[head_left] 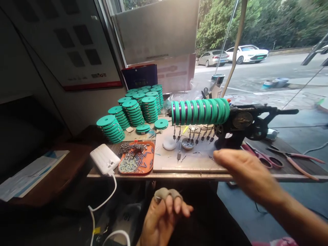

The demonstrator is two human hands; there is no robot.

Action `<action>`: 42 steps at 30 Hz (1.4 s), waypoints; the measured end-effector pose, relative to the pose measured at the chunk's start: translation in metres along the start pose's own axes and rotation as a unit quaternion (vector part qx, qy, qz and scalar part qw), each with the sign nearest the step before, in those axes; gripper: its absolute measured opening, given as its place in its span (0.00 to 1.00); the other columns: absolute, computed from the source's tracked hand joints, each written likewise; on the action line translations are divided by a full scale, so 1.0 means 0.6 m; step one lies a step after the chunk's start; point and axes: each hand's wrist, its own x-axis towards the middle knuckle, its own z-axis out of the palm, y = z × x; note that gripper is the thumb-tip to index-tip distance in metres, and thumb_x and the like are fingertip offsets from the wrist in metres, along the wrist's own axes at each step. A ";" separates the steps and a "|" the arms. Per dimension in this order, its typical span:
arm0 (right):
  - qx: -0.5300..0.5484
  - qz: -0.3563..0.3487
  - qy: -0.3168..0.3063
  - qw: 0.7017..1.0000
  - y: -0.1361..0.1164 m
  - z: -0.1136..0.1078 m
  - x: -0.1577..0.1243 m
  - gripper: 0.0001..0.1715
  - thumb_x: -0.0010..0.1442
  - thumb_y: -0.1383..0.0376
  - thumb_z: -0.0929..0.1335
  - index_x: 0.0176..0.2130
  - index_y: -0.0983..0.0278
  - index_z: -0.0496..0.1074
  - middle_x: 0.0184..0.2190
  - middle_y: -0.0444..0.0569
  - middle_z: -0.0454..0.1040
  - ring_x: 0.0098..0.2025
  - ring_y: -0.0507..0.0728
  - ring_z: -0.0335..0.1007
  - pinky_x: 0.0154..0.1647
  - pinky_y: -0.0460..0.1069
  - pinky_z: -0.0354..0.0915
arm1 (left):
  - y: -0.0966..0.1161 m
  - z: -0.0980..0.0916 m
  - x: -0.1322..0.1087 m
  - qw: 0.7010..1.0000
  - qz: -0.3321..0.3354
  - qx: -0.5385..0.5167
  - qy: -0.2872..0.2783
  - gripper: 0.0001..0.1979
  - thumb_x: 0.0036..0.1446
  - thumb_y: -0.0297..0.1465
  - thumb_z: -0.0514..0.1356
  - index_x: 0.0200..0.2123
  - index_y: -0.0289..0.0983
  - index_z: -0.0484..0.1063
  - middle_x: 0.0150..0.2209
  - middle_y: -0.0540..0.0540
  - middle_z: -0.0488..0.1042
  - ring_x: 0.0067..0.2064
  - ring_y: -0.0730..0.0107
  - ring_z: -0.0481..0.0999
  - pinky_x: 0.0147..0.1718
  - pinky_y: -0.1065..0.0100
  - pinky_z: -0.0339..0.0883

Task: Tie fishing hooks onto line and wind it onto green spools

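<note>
Below the front edge of the bench, my left hand [165,213] is raised with its fingers curled in and the thumb against them. Beige finger covers [167,193] wrap some of its fingers. Whatever lies in its pinch is too small to make out. My right hand [246,169] is held over the right front of the wooden board [164,165], slightly blurred, fingers pressed together and pointing left. Its fingertips hide any thing between them. Behind it, a row of green foam spools [202,112] with purple bands sits on the spindle of a black winding machine [243,119]. Dark clips with weights [197,140] hang beneath the spools.
Stacked green spools [133,114] stand at the back left. An orange tray [150,147] holds small tubes and parts, beside a white power bank [104,159] with a cable. A small bowl [188,147] of beads sits on the board. Scissors [276,163] and pliers [294,162] lie right.
</note>
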 end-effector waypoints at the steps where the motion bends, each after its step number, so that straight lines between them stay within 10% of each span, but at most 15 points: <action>1: 0.003 0.004 -0.040 0.999 0.001 0.013 -0.007 0.19 0.59 0.57 0.61 0.21 0.63 0.65 0.19 0.44 0.65 0.24 0.52 0.62 0.25 0.47 0.60 | -0.002 -0.001 -0.004 1.000 0.009 -0.004 0.001 0.10 0.48 0.36 0.62 0.21 0.36 0.70 0.25 0.49 0.68 0.32 0.65 0.73 0.45 0.59 0.61; 5: 0.146 0.099 -0.148 0.973 0.008 0.087 -0.038 0.12 0.57 0.58 0.64 0.38 0.62 0.70 0.30 0.47 0.71 0.31 0.53 0.67 0.32 0.48 0.63 | -0.019 0.002 -0.011 0.998 0.034 -0.002 0.044 0.05 0.49 0.34 0.62 0.26 0.39 0.71 0.24 0.50 0.71 0.31 0.67 0.74 0.45 0.60 0.62; 9: 0.296 0.182 -0.184 0.920 0.008 0.130 -0.043 0.12 0.54 0.58 0.67 0.33 0.66 0.68 0.20 0.41 0.66 0.21 0.47 0.58 0.23 0.43 0.56 | -0.029 0.002 -0.010 0.987 0.073 0.027 0.139 0.05 0.47 0.32 0.64 0.29 0.39 0.73 0.25 0.51 0.73 0.31 0.68 0.74 0.41 0.64 0.65; 29: 0.410 0.252 -0.146 0.864 0.029 0.147 -0.030 0.14 0.50 0.60 0.70 0.27 0.68 0.65 0.15 0.39 0.62 0.17 0.45 0.54 0.19 0.42 0.51 | -0.012 0.008 0.007 0.959 0.067 0.219 0.165 0.06 0.52 0.30 0.59 0.27 0.32 0.71 0.23 0.47 0.73 0.26 0.72 0.72 0.31 0.70 0.67; 42: 0.195 0.113 -0.128 0.966 0.019 0.138 -0.039 0.14 0.57 0.59 0.64 0.26 0.66 0.63 0.16 0.40 0.60 0.19 0.47 0.55 0.22 0.44 0.53 | -0.018 0.001 0.013 0.954 0.099 0.237 0.152 0.06 0.51 0.29 0.60 0.25 0.33 0.69 0.21 0.50 0.72 0.24 0.77 0.70 0.25 0.76 0.63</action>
